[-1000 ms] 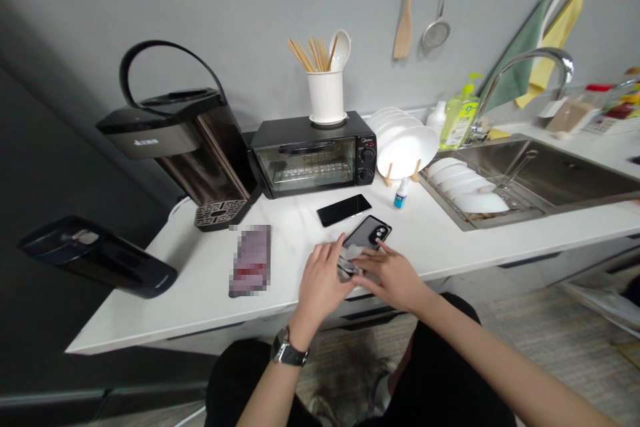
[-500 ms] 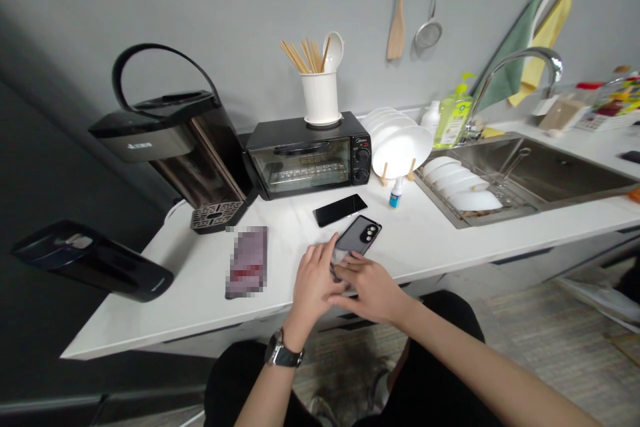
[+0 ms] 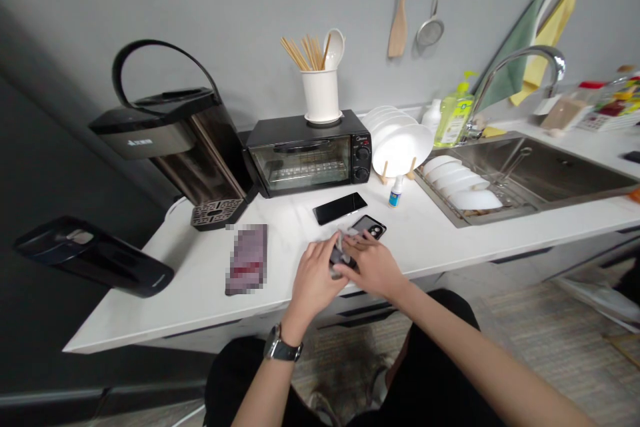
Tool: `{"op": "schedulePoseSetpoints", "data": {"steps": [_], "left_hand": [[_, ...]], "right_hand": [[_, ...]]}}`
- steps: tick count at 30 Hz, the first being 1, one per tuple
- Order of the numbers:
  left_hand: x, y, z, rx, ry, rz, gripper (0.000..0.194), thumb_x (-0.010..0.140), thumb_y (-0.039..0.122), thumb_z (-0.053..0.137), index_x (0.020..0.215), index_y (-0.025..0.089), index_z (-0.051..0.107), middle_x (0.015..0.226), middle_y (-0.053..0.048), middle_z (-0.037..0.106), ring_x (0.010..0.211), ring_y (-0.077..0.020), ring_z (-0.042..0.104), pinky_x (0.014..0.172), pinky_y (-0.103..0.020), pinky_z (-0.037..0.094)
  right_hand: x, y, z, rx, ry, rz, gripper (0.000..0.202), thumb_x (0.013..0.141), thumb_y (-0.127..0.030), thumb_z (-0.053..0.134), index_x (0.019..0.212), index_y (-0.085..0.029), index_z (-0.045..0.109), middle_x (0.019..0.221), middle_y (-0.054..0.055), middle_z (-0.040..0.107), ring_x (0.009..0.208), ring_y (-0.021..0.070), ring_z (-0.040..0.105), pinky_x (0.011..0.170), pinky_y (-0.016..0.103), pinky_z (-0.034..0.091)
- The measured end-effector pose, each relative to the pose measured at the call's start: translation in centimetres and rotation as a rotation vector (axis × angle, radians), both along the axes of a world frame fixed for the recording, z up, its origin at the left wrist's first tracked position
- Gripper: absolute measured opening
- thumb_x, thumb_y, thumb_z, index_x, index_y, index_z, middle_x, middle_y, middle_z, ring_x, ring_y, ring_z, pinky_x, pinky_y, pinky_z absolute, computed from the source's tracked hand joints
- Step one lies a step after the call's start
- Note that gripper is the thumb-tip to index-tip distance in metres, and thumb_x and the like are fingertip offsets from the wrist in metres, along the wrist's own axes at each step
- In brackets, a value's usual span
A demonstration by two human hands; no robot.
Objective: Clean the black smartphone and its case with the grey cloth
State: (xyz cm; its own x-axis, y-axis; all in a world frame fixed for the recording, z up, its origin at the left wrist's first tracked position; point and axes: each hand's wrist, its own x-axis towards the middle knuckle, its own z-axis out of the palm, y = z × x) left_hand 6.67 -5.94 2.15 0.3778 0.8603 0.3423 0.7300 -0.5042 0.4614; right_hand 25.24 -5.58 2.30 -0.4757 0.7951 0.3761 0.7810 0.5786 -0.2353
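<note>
The person's left hand (image 3: 314, 275) and right hand (image 3: 373, 265) are meeting over a dark phone with a round camera ring on its back (image 3: 369, 227), lying face-down near the front edge of the white desk (image 3: 440, 240). Both hands are pinching a small pale wipe or film scrap (image 3: 341, 248) against the phone's near end; left grip is clenched on that scrap w/ thumb and fingers, right grip is pressing the phone's back w/ fingertips, not wrapping it.

Progress, as a judgement: work on the phone's back looks mid-way, since the far end w/ the camera ring is uncovered and the near end is hidden under the hands. A second black phone lying screen-up (image 3: 340, 207) is sitting just beyond, untouched, apart from the hands.

Containers: the white ceramic utensil pot (image 3: 321, 95) on top of the black toaster oven (image 3: 307, 153) is holding wooden chopsticks & a white spoon. The steel sink (image 3: 545, 173) is holding a rack w/ white bowls (image 3: 463, 188) at its left end. The small blue-labelled dropper bottle (image 3: 396, 192) is standing capped; contents can't be told.
</note>
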Motion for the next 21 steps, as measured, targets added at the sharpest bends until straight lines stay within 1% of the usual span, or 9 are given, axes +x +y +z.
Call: {"op": "schedulePoseSetpoints", "data": {"steps": [3,5,8,11,13,15,18,20,21], "left_hand": [[-0.2,0.0,-0.1,-0.021,0.035,0.000,0.088,0.081,0.017,0.072,0.160,0.025,0.034,0.135,-0.009,0.062,0.117,-0.0305,0.052,0.104,-0.046,0.046],[-0.1,0.0,-0.1,-0.025,0.029,0.008,0.090,0.081,0.020,0.075,0.160,0.026,0.033,0.138,-0.009,0.061,0.119,-0.0307,0.052,0.106,-0.046,0.045],[0.3,0.1,0.0,-0.031,-0.025,-0.004,0.090,0.084,0.030,0.078,0.161,0.027,0.032,0.143,-0.007,0.059,0.123,-0.0293,0.051,0.109,-0.045,0.043],[0.4,0.3,0.2,-0.045,-0.056,-0.017,0.088,0.084,0.033,0.079,0.160,0.029,0.033,0.143,-0.006,0.061,0.124,-0.0283,0.052,0.111,-0.044,0.042],[0.4,0.4,0.3,-0.051,-0.058,-0.021,0.087,0.084,0.032,0.080,0.159,0.029,0.036,0.142,-0.006,0.062,0.124,-0.0284,0.053,0.111,-0.044,0.042],[0.2,0.4,0.3,-0.045,-0.056,-0.020,0.085,0.084,0.028,0.078,0.158,0.028,0.037,0.142,-0.006,0.062,0.123,-0.0288,0.053,0.109,-0.044,0.043],[-0.3,0.5,0.0,-0.048,-0.037,-0.027,0.085,0.083,0.020,0.073,0.159,0.025,0.036,0.142,-0.008,0.061,0.120,-0.0293,0.054,0.106,-0.045,0.045],[-0.6,0.5,-0.2,-0.059,-0.031,-0.025,0.088,0.080,0.016,0.072,0.160,0.025,0.034,0.144,-0.008,0.060,0.121,-0.0296,0.053,0.106,-0.045,0.044],[-0.7,0.6,-0.2,-0.062,-0.033,-0.025,0.090,0.080,0.016,0.073,0.160,0.025,0.034,0.144,-0.008,0.060,0.122,-0.0297,0.053,0.107,-0.045,0.044]], "right_hand": [[-0.6,-2.7,0.0,-0.087,0.088,0.141,0.048,0.103,-0.058,0.053,0.125,-0.018,0.067,0.121,0.011,0.075,0.118,0.0257,0.068,0.123,0.046,0.033],[0.9,-3.3,0.0,-0.122,0.096,0.136,0.039,0.105,-0.054,0.051,0.123,-0.023,0.068,0.120,0.008,0.076,0.120,0.0245,0.068,0.124,0.048,0.031],[4.3,-1.8,0.2,-0.079,0.023,0.026,0.034,0.108,-0.048,0.047,0.122,-0.025,0.068,0.122,0.008,0.075,0.122,0.0248,0.067,0.123,0.051,0.031],[5.9,0.9,0.3,0.002,-0.037,-0.138,0.038,0.109,-0.046,0.045,0.119,-0.018,0.069,0.120,0.014,0.075,0.120,0.0299,0.067,0.119,0.056,0.035],[5.0,2.0,0.2,0.020,-0.035,-0.190,0.042,0.108,-0.048,0.046,0.118,-0.014,0.069,0.118,0.018,0.075,0.120,0.0332,0.066,0.117,0.058,0.036],[2.8,1.7,0.0,0.028,-0.025,-0.184,0.048,0.105,-0.053,0.050,0.121,-0.012,0.068,0.122,0.020,0.073,0.124,0.0343,0.064,0.117,0.056,0.037],[-0.6,-0.6,-0.2,0.003,0.025,-0.041,0.058,0.100,-0.060,0.057,0.130,-0.011,0.064,0.130,0.019,0.071,0.126,0.0316,0.063,0.119,0.049,0.037],[-1.3,-2.4,-0.2,-0.047,0.079,0.068,0.056,0.100,-0.062,0.057,0.126,-0.014,0.066,0.124,0.015,0.074,0.121,0.0289,0.066,0.120,0.048,0.036],[-1.0,-3.0,-0.2,-0.072,0.103,0.097,0.051,0.101,-0.060,0.056,0.123,-0.016,0.067,0.120,0.013,0.075,0.119,0.0276,0.067,0.120,0.048,0.036]]}}
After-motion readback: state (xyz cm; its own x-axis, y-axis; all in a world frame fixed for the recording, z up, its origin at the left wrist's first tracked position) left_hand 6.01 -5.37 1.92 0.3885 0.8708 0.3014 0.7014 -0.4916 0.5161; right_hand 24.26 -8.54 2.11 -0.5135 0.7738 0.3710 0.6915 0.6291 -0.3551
